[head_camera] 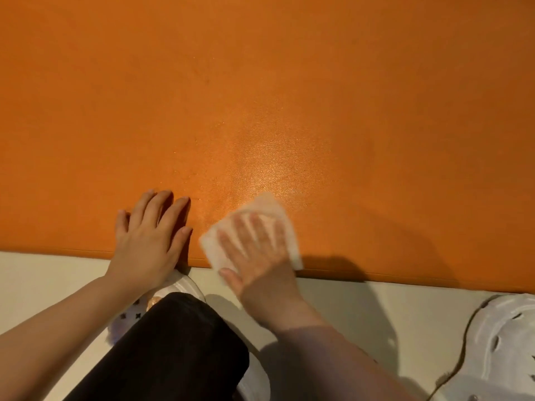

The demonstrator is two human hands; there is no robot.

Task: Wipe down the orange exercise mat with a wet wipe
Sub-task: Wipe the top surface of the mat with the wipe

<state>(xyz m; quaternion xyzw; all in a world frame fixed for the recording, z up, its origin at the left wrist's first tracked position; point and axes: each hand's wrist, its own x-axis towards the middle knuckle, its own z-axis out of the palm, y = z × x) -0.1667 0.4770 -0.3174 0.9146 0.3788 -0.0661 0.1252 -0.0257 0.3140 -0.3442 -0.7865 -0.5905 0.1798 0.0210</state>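
The orange mat [260, 96] fills the whole far part of the view, its near edge running left to right just above the pale floor [52, 273]. Right hand [257, 256] is down flat on the white wipe [289, 227], fingers spread and straight, pressing it onto the mat right at the near edge. That hand and the wipe are blurred. The wipe pokes out on the far side and on both sides of the fingers, and its near corner hangs over the mat's edge. Just beyond the wipe, a patch of the mat shines paler than the rest.

Left hand [147, 235] lies palm down on the mat too, just to the left of the wipe, fingers straight and close together, holding nothing, wrist crossing the mat's near edge. The two hands sit near each other but do not touch.

Close to the camera, a black-clad knee [173, 351] sits between the forearms, over a white slipper [188, 285]. Far right, on the floor, there is another white shoe [509, 342] with a dark cord [469, 328] curling beside it.
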